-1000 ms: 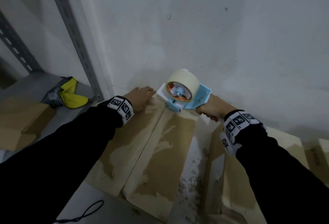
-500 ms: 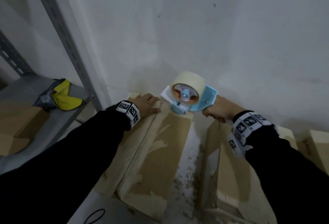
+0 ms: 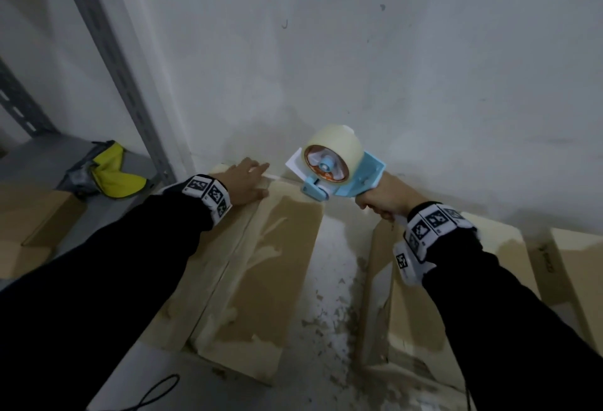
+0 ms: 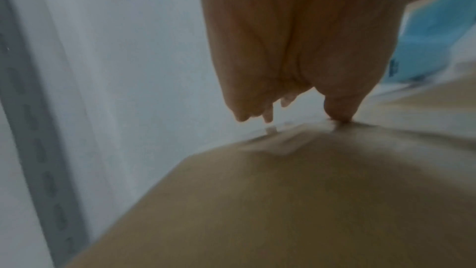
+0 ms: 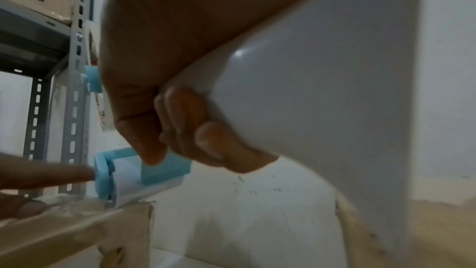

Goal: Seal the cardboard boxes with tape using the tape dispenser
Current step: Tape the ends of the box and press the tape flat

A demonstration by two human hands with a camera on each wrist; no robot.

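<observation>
A cardboard box [image 3: 261,267] lies against the wall, with tape over its top seam. My left hand [image 3: 243,180] lies flat on its far end, fingers straight, fingertips [image 4: 340,113] touching the cardboard [image 4: 283,201] at the far edge. My right hand [image 3: 383,198] grips the handle of the light blue tape dispenser [image 3: 342,179], which carries a cream tape roll [image 3: 336,149]. The dispenser's front roller sits on the box's far right end, beside my left fingers. In the right wrist view my curled fingers [image 5: 180,125] wrap the handle, and the dispenser's blue front [image 5: 123,172] touches the box edge.
A second cardboard box [image 3: 434,296] lies to the right, and another [image 3: 574,267] beyond it, with a strip of dusty floor [image 3: 329,296] between the first two. A grey metal shelf post [image 3: 130,84] stands left, with a yellow and grey item [image 3: 107,172] and boxes on the shelf. The white wall is close ahead.
The dispenser has lifted slightly and tilted at the box's far end. My left hand has slid toward the far edge and spread flat. The head view shifted a little.
</observation>
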